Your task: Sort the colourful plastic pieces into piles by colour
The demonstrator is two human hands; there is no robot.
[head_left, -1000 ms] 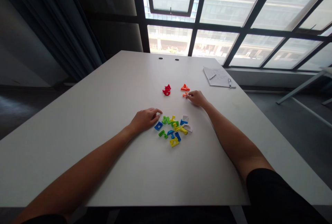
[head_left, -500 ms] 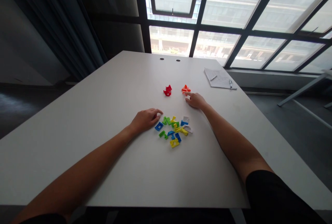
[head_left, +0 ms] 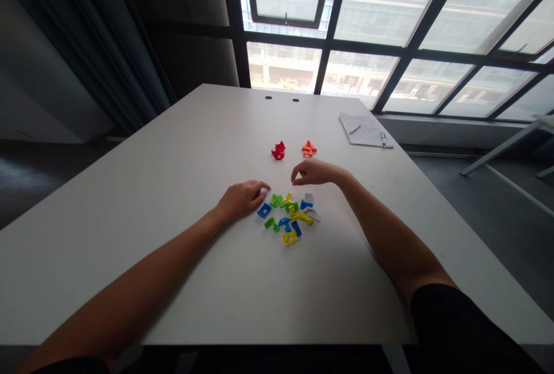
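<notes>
A mixed heap of small plastic pieces lies before me: green pieces (head_left: 291,207), a blue square frame (head_left: 264,210), a yellow frame (head_left: 290,238) and white pieces (head_left: 312,213) among them. My left hand (head_left: 246,197) rests on the table at the heap's left edge, fingers apart, holding nothing. Over the heap's far side hovers my right hand (head_left: 312,172), its index finger and thumb bent downward with a gap between them and nothing visible there. Beyond it sit a small cluster of orange pieces (head_left: 309,149) and a cluster of red pieces (head_left: 279,150).
A white table (head_left: 194,149) carries everything. Toward its right edge lies a written sheet of paper (head_left: 363,134) with a pen (head_left: 355,129) and another pen (head_left: 384,139) on it. Two round inserts are set near the far edge, below the windows.
My right hand has left the orange pieces and come back toward me and to the left, near the mixed heap. My left hand stays in place.
</notes>
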